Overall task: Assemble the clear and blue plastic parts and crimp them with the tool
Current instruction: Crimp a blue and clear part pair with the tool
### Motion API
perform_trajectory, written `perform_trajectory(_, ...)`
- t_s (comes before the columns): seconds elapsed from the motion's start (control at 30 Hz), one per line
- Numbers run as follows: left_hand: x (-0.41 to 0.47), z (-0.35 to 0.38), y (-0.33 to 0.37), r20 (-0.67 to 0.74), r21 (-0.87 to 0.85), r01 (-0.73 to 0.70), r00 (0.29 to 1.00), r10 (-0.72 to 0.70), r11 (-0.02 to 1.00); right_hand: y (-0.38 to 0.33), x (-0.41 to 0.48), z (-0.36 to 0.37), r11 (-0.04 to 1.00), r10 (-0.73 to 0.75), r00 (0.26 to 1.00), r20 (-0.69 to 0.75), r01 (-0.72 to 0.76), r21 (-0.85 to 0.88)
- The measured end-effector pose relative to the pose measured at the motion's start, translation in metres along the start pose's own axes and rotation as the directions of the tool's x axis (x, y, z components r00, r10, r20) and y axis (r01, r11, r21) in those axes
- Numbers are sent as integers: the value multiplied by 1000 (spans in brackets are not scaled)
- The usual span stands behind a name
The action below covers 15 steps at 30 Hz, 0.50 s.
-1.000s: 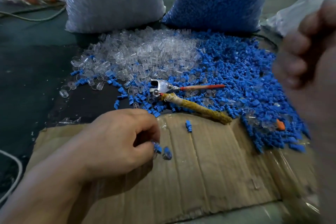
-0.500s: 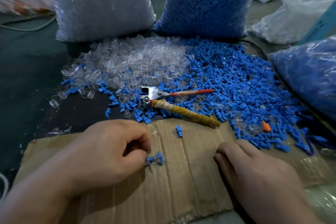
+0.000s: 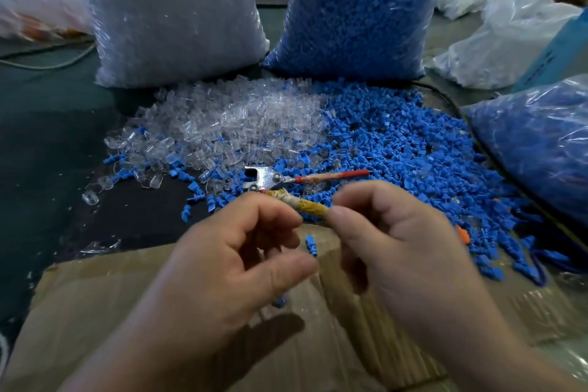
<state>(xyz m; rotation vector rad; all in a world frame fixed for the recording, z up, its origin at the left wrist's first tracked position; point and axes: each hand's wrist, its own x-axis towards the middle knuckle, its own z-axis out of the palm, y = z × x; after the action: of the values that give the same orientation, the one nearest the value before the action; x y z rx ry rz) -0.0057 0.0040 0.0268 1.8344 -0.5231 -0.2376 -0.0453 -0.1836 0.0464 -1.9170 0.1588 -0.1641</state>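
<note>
left hand [image 3: 235, 258] and right hand [image 3: 397, 248] hover close together, fingers [image 3: 273, 216] curled; i cannot tell if either pinches a part. tool [image 3: 270, 177] lies just beyond, handles running right, nearer the right hand.

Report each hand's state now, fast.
Left hand: fingers curled and blurred; cannot tell whether it holds anything.
Right hand: fingers curled, nothing visible in its grip; cannot tell.

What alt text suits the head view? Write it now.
A left hand and right hand hover close together, loosely curled, above a brown cardboard sheet. Beyond them a metal crimping tool with red and yellow-wrapped handles lies among clear plastic parts and blue plastic parts.
</note>
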Motion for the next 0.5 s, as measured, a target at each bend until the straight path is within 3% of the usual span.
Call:
perform_trajectory(0.17,5,8,-5,-164,-42,-21,986,14,999,-4,16,35,998,-8,999,50,5,60)
perform_trajectory(0.23,6,5,-3,-128,-92,-8,992,-4,996,-4,16,38,996,26,998,51,-30,87)
perform_trajectory(0.3,7,4,1,-95,-31,-27,995,24,999,-4,16,36,998,31,998,57,-34,49)
perform_trajectory(0.43,8,5,0,-131,185,-75,986,100,980,-5,11,26,972,-58,992,111,82,-221)
perform_trajectory(0.5,8,2,-4,-217,117,-17,975,42,993,-3,10,15,797,-226,966,125,257,-547)
